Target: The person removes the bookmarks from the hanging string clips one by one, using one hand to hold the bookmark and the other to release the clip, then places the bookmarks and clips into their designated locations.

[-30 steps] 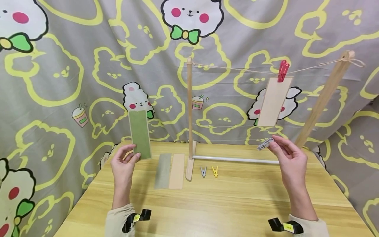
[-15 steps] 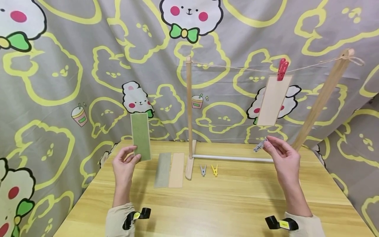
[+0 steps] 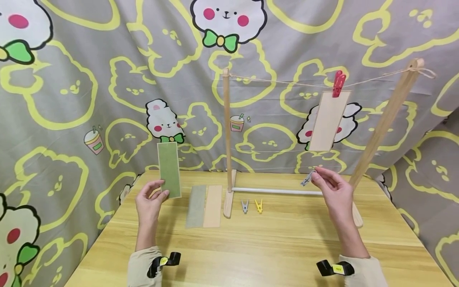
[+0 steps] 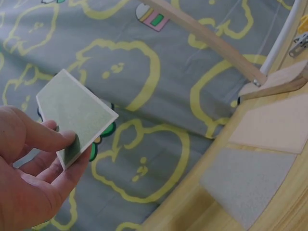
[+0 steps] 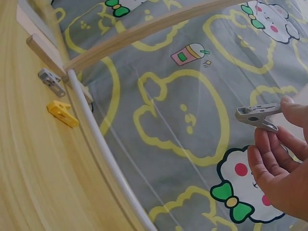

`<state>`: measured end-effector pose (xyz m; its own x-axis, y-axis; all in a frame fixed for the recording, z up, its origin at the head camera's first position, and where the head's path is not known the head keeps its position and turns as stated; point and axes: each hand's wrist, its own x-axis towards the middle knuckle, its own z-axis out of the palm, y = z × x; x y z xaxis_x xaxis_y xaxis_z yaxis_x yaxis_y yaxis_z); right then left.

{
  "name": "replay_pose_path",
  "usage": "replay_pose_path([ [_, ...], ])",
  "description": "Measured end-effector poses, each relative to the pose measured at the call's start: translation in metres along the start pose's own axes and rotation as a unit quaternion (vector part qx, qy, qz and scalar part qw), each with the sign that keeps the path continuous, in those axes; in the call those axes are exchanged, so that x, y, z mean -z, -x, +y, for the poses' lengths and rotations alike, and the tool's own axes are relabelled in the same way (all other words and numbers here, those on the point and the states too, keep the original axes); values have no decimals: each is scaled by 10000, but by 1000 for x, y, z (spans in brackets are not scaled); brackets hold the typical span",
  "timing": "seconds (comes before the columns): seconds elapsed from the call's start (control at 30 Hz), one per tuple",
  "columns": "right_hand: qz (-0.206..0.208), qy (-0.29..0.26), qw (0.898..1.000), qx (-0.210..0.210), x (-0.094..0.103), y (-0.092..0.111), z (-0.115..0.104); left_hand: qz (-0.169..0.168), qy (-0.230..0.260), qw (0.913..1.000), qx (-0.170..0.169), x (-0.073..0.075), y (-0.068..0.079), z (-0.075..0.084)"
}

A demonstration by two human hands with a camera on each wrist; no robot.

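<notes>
My left hand (image 3: 148, 201) pinches the lower end of an upright green card (image 3: 169, 170) between thumb and fingers; in the left wrist view the thumb lies across the card (image 4: 79, 108). On the right, my right hand (image 3: 335, 193) holds a grey clothespin (image 3: 307, 178) by its handle end, tip pointing left; the right wrist view shows this clothespin (image 5: 257, 115) up close. A red clothespin (image 3: 338, 83) fixes a pale beige card (image 3: 329, 121) to the string (image 3: 279, 82), above my right hand. Both hands are raised over the table.
The string runs between two wooden posts (image 3: 227, 131), joined low down by a white rod (image 3: 276, 191). A grey card (image 3: 195, 206) and a peach card (image 3: 213, 206) lie side by side on the table (image 3: 244, 255). Near them sit a grey clothespin (image 3: 245, 206) and a yellow clothespin (image 3: 258, 206).
My right hand has moved left with the grey clothespin, whose tip has turned further downward. The green card in my left hand has come slightly lower. The hanging card stays put.
</notes>
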<state>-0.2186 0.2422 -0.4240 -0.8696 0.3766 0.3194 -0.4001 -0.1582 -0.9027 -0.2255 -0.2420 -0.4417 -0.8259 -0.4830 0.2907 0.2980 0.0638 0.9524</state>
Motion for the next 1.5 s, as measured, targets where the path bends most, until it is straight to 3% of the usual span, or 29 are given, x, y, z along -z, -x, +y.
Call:
replay_pose_path([
  [0.53, -87, 596, 9979, -258, -3, 1, 19, 43, -209, 9988, 444, 5, -1, -9],
  [0.87, -328, 1040, 9932, -403, -7, 3, 32, -293, -241, 9970, 672, 11, -2, -14],
  [1.13, -400, 1312, 9889, -576, -9, 6, 42, -370, -482, 9953, 760, 12, -2, -17],
  [1.5, -732, 1131, 9887, -651, -13, 7, 58, -477, -754, 9910, 1002, 16, -2, -22],
])
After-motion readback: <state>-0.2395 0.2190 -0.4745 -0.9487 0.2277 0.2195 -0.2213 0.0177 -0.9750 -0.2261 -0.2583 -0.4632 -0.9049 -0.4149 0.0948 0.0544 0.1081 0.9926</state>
